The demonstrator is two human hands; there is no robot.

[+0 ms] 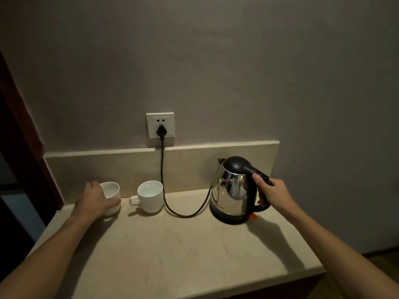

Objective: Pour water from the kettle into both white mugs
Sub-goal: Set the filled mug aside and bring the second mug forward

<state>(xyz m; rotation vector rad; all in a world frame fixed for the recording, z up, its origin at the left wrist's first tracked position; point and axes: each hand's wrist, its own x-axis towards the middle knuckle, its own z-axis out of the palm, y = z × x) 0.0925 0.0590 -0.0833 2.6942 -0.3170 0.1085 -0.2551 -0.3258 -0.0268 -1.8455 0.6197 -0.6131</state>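
A shiny steel kettle (232,192) with a black lid and handle stands upright on its base at the right of the counter. My right hand (273,194) is closed around its black handle. Two white mugs stand at the left by the backsplash. My left hand (94,200) wraps the left mug (112,192) from its left side and covers part of it. The right mug (150,196) stands free, its handle pointing left. Both mugs are upright; I cannot tell whether there is water inside.
A black cord (162,175) runs from the wall socket (160,128) down across the counter to the kettle base, passing just right of the right mug. The beige stone counter (172,255) ends at a front edge; a dark wooden frame stands at the far left.
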